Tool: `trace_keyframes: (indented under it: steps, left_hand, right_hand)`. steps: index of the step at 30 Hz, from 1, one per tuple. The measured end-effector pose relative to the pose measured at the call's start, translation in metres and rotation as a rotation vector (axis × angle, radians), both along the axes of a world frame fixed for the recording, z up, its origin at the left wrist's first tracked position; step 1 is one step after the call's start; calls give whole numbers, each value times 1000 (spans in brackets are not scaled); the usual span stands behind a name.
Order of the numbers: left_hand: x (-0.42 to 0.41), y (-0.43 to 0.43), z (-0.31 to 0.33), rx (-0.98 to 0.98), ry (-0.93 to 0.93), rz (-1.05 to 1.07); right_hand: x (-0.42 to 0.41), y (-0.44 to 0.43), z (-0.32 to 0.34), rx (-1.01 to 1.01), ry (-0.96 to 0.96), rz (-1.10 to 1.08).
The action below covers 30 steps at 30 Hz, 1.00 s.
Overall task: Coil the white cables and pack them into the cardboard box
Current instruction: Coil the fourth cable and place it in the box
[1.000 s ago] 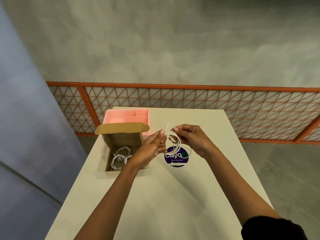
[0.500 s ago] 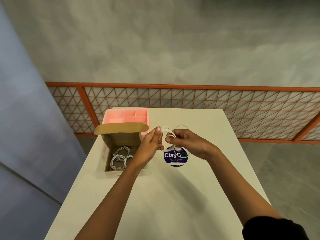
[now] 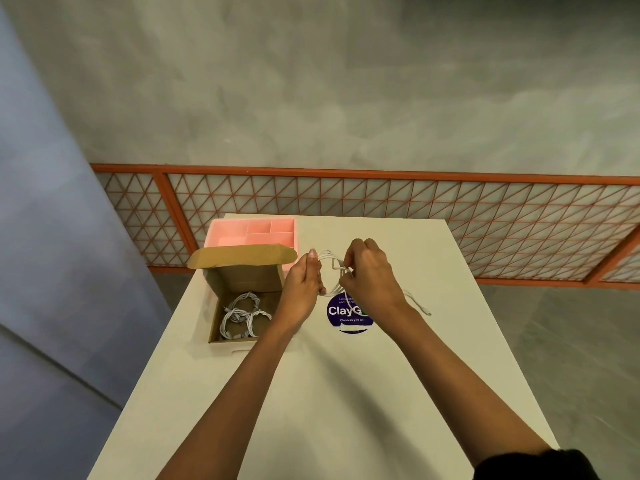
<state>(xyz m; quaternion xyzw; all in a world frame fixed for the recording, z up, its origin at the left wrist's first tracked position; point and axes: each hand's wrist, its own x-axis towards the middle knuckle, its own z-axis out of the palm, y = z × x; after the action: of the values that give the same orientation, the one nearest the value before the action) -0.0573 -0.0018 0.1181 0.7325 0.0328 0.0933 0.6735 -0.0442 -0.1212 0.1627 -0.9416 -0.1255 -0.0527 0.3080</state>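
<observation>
Still gripping the white cable coil (image 3: 331, 263) in the left hand (image 3: 303, 289), pinching a strand with the right hand (image 3: 370, 275), now trailing the loose end (image 3: 417, 304) rightward across the table (image 3: 346, 393), beside the cardboard box (image 3: 242, 275).

One wide-angle camera is riding on the person's head, looking forward and steeply down along the long white rectangular table (image 3: 346, 393) toward the orange-framed lattice railing (image 3: 381, 202) and the grey concrete surface (image 3: 311, 81) beyond. It is sitting close: both forearms are showing from the bottom edge, and the left hand (image 3: 303, 289) and right hand (image 3: 370, 275), meeting on the thin white looped cable (image 3: 329, 258), are landing near mid-frame, beside the open brown cardboard box (image 3: 242, 278).
</observation>
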Motion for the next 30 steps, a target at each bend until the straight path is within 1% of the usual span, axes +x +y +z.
trace_keyframes:
  steps: [4, 8, 10, 12, 13, 15, 18, 23, 25, 30]
  left_hand:
    - [1, 3, -1, -63, 47, 24]
    - [1, 4, -1, -141, 95, 24]
    - [2, 2, 0, -185, 122, 18]
    - [1, 1, 2, -210, 115, 2]
    - [0, 1, 2, -206, 103, -11]
    - [-1, 2, 3, -198, 78, -38]
    - [-2, 6, 3, -134, 72, -62]
    - [-4, 10, 1, 0, 57, -76]
    - [-4, 10, -1, 60, 36, -59]
    - [-3, 12, -3, 143, 15, -44]
  right_hand:
    - [1, -1, 0, -21, -22, 15]
    - [2, -2, 2, -76, 111, 115]
    - [0, 1, 4, -48, 128, 105]
    - [-1, 2, 4, 7, 99, 65]
    - [-1, 3, 3, -6, 91, 66]
    - [-2, 6, -1, -94, 94, 99]
    - [-1, 7, -8, -175, 93, 144]
    - [4, 0, -9, -212, 24, 252]
    - [6, -3, -9, -176, 14, 299]
    - [13, -15, -1, -12, 10, 357]
